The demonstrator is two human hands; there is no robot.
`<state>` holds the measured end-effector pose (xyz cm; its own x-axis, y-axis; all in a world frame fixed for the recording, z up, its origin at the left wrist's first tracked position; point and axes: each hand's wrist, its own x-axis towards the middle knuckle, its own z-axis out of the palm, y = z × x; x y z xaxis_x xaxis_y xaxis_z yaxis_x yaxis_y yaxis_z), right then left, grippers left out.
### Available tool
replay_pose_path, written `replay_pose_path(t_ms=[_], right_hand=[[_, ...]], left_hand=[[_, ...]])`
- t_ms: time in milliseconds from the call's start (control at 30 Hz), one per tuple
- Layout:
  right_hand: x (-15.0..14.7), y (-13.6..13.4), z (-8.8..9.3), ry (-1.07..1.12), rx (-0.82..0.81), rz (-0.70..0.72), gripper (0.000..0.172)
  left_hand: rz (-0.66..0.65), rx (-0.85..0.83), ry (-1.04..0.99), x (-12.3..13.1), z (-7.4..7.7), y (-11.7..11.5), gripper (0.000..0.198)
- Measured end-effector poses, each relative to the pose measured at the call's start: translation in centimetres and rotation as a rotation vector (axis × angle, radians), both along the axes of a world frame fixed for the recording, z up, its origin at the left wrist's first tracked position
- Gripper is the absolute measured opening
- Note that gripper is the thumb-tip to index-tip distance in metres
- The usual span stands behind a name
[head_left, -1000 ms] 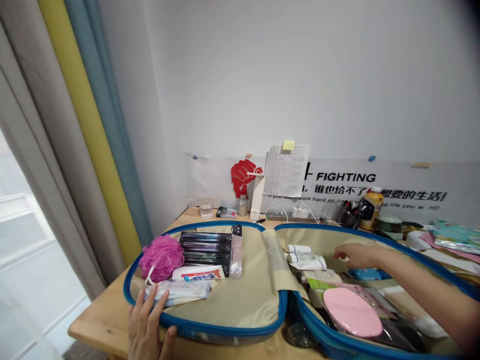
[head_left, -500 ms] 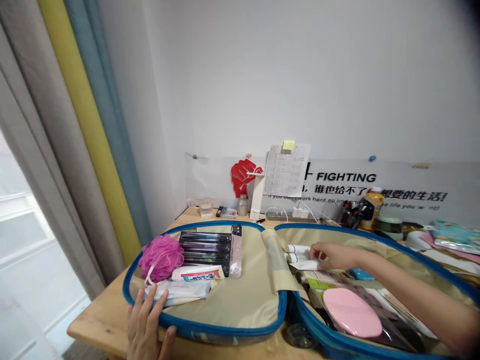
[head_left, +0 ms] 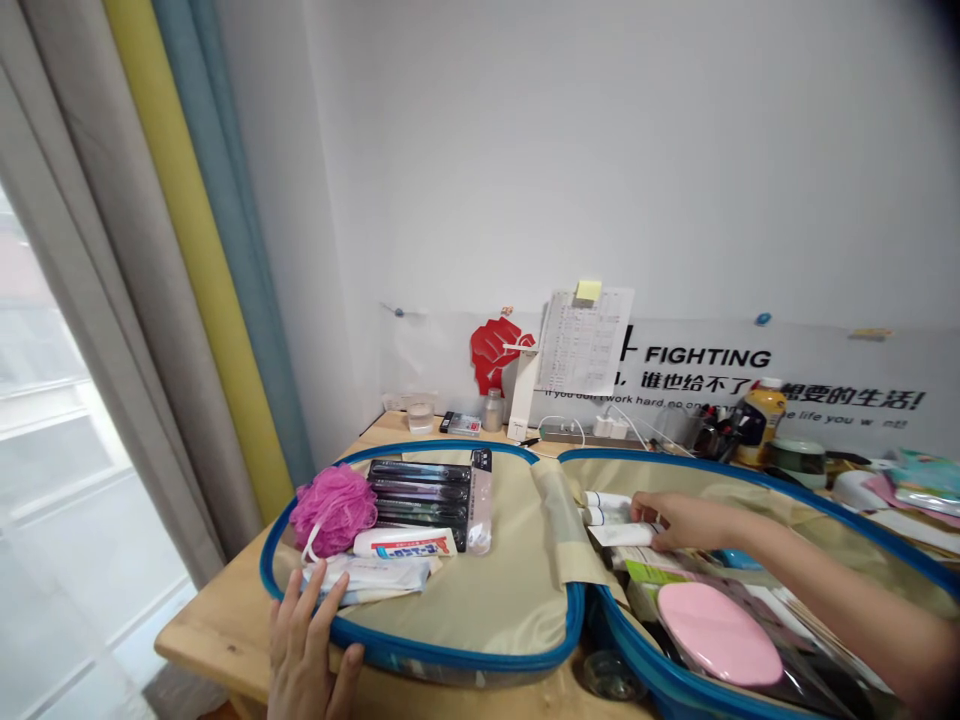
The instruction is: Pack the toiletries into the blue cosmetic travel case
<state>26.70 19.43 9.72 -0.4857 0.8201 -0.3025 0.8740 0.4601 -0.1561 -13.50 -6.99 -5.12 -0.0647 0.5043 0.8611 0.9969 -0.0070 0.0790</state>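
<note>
Pressing flat at lower left, the left hand spreads wide on the blue case rim. Farther in, right of centre, the right hand lies over a white tube; I cannot tell whether it grips. Lifting the tube would call for closed fingers.

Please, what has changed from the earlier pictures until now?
The right hand moved left across the open case to the white tubes and now rests on one; whether it grips cannot be told. The left hand stayed flat on the near rim of the case. The things inside stayed put.
</note>
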Motion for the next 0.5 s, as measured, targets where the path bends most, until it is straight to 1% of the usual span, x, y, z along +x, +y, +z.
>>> replay_pose_path(t_ms=[67, 167, 367, 433, 500], right_hand=[[0.1, -0.1, 0.3, 0.013, 0.009, -0.004, 0.032], [0.4, -0.4, 1.0, 0.035, 0.024, 0.004, 0.028], [0.7, -0.2, 3.3, 0.126, 0.041, 0.021, 0.029], [0.3, -0.1, 4.2, 0.188, 0.021, 0.037, 0.032], [-0.7, -0.2, 5.0, 0.268, -0.021, 0.065, 0.037]], left_hand=[[0.000, 0.006, -0.003, 0.1, 0.1, 0.0, 0.063], [-0.002, 0.008, -0.001, 0.2, 0.2, 0.1, 0.064], [0.005, 0.013, -0.015, 0.3, 0.3, 0.0, 0.064], [0.001, 0.012, -0.016, 0.3, 0.2, 0.0, 0.063], [-0.004, 0.012, -0.015, 0.2, 0.2, 0.1, 0.063]])
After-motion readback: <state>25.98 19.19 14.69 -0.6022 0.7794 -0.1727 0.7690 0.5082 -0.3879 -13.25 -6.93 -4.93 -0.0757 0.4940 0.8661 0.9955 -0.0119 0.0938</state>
